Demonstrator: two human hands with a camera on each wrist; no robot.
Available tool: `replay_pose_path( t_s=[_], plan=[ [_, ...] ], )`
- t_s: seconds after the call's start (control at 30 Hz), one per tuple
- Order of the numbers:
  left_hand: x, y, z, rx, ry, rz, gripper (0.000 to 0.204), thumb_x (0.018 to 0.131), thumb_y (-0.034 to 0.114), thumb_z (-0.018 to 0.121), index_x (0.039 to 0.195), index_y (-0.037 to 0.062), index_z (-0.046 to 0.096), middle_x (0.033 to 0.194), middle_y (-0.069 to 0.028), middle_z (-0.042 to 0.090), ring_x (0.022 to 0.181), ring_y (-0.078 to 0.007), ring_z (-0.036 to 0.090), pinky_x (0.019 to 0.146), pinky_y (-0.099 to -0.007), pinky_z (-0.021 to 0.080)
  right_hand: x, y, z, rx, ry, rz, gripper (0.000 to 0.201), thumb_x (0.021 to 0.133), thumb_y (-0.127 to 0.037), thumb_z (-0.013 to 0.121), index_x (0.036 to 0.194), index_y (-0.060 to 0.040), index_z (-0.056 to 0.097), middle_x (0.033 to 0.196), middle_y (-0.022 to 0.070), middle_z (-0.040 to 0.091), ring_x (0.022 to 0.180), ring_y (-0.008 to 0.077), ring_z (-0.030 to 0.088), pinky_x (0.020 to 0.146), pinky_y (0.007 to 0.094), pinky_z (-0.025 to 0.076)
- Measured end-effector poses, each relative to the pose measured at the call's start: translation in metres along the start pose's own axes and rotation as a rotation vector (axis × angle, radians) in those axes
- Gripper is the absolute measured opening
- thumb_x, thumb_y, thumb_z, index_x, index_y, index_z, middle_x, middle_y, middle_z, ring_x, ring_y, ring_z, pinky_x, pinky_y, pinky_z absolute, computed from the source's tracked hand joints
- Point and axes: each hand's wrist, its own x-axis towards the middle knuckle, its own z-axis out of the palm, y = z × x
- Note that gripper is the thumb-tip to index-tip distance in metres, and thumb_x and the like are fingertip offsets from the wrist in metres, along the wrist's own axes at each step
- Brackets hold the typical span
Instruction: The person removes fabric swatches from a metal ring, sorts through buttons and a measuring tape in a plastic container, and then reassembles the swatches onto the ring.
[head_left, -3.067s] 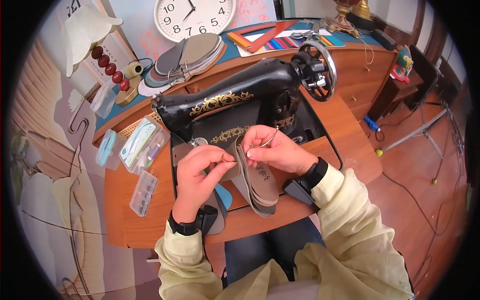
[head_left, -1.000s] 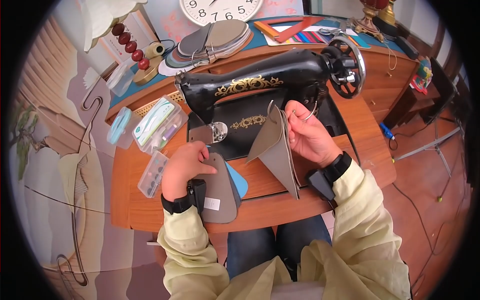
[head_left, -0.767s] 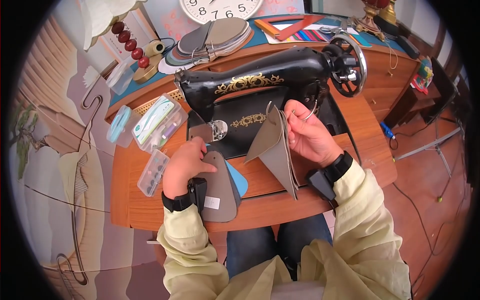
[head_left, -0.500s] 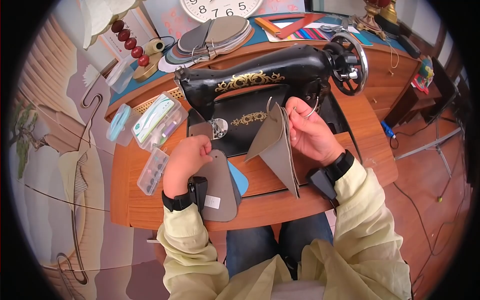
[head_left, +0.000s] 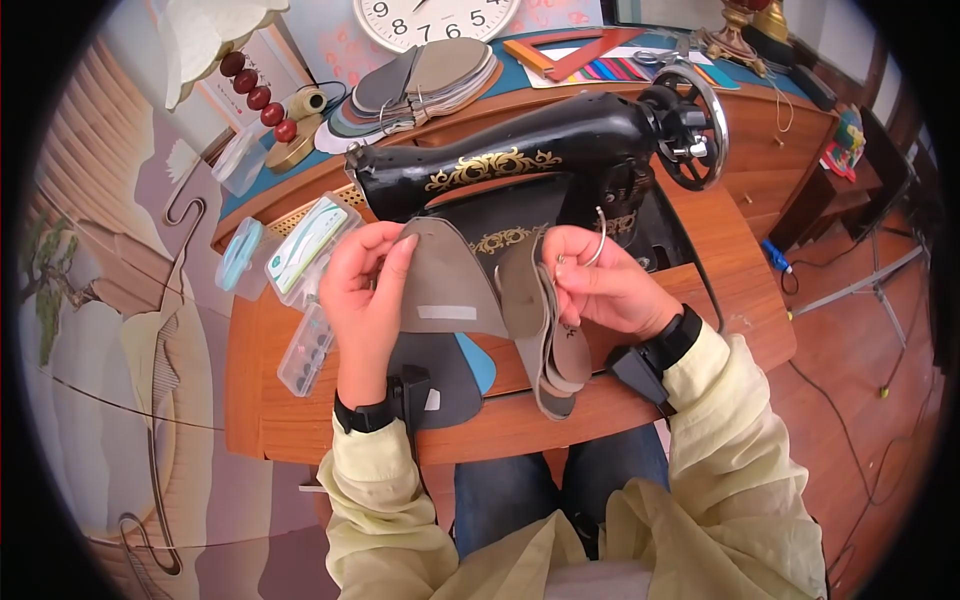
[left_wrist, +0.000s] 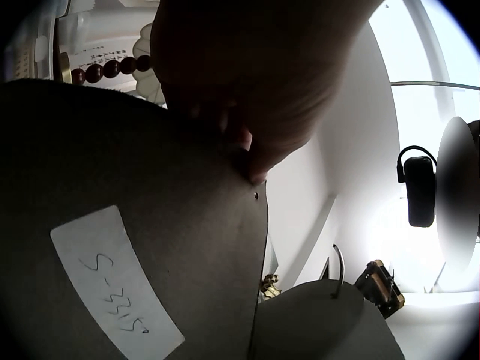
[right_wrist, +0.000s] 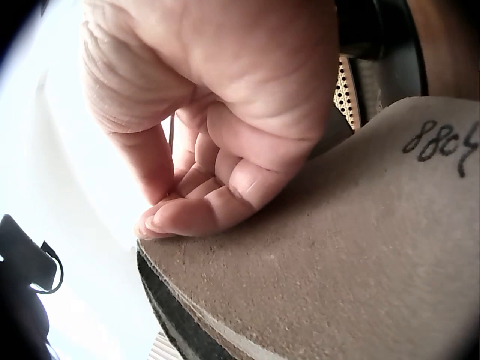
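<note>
My left hand [head_left: 362, 290] pinches the top corner of a grey-brown leather-like swatch [head_left: 447, 265] between thumb and fingers. In the left wrist view a small punched hole sits just below the fingertips, and a white label [left_wrist: 116, 285] on the swatch bears handwriting. My right hand [head_left: 612, 290] holds a metal binder ring [head_left: 601, 238] that carries a bundle of swatches [head_left: 522, 300], hanging down. The held swatch's edge lies close beside this bundle. In the right wrist view the fingertips are at the corner of a brown swatch [right_wrist: 322, 262] with handwritten digits.
A dark grey swatch [head_left: 435, 372] and a blue one [head_left: 476, 362] lie on the wooden table [head_left: 258, 400]. Behind the hands stands a black sewing machine [head_left: 520, 150]. Clear plastic boxes [head_left: 305, 350] sit at left; another ringed swatch stack [head_left: 440, 85] lies behind.
My left hand reached down to the swatches on the table, took hold of the labelled top one and raised it toward the bundle. The right hand moved slightly left with the ring.
</note>
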Motion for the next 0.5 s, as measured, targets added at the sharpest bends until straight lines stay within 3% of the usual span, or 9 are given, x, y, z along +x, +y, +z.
replay_pose_path(
  t_s=[0.2, 0.5],
  plan=[
    [-0.010, 0.019, 0.009, 0.132, -0.107, 0.205, 0.011, 0.083, 0.000, 0.070, 0.094, 0.0005, 0.070, 0.086, -0.0051, 0.070, 0.076, -0.0091, 0.064, 0.065, -0.0205, 0.048, 0.001, 0.004, 0.005, -0.072, -0.010, 0.108, 0.009, 0.096, -0.017, 0.059, 0.094, -0.0078, 0.056, 0.081, 0.0036, 0.066, 0.069, 0.0086, 0.062, 0.062, 0.0205, 0.049],
    [-0.007, 0.023, 0.007, 0.165, -0.236, 0.421, 0.018, 0.076, -0.004, 0.071, 0.092, 0.0023, 0.072, 0.086, -0.0078, 0.072, 0.076, -0.0199, 0.067, 0.070, -0.0271, 0.052, 0.004, 0.004, 0.001, 0.010, 0.080, 0.031, 0.007, 0.097, -0.014, 0.056, 0.098, -0.0075, 0.055, 0.084, 0.0053, 0.067, 0.070, 0.0099, 0.063, 0.065, 0.0213, 0.051]
  ],
)
